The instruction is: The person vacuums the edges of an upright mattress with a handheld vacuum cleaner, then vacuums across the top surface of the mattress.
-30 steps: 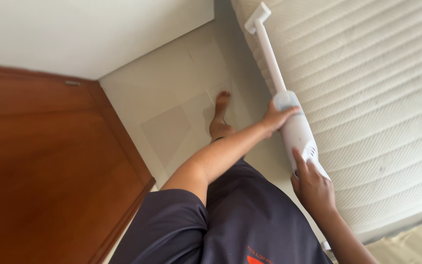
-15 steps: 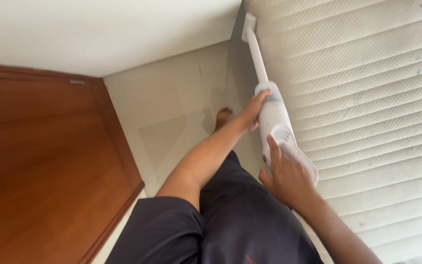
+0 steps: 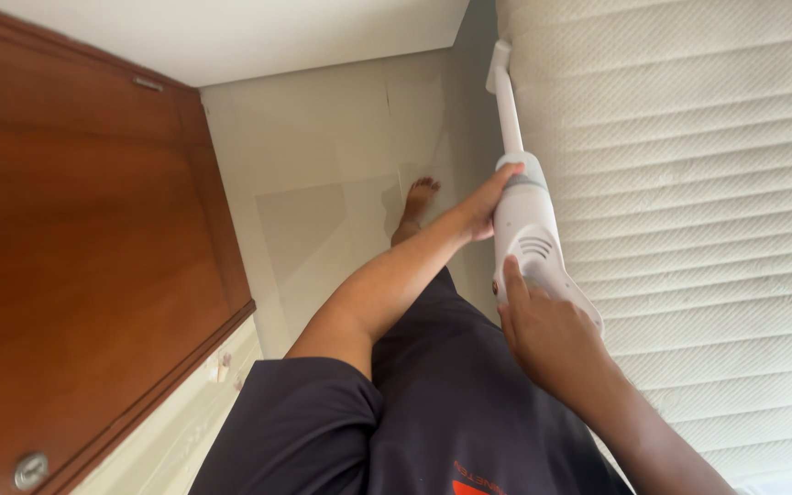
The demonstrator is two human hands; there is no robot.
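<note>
A white handheld vacuum (image 3: 526, 240) with a thin tube and a small nozzle (image 3: 500, 57) lies against the side of a cream quilted mattress (image 3: 689, 183). My left hand (image 3: 483, 203) grips the vacuum's body near the clear collar where the tube starts. My right hand (image 3: 543, 330) is closed around the handle at the rear, with the forefinger stretched along the body. The nozzle presses on the mattress edge near the floor.
A brown wooden door (image 3: 75, 257) with a metal lock and handle (image 3: 20, 469) stands at the left. Pale floor tiles (image 3: 323, 165) run between door and mattress. My bare foot (image 3: 414, 206) stands on the tiles, and dark shorts (image 3: 414, 412) fill the lower centre.
The vacuum has slid along the mattress edge, with its nozzle now lower against the side. The view has turned left, showing more of the door and its handle.
</note>
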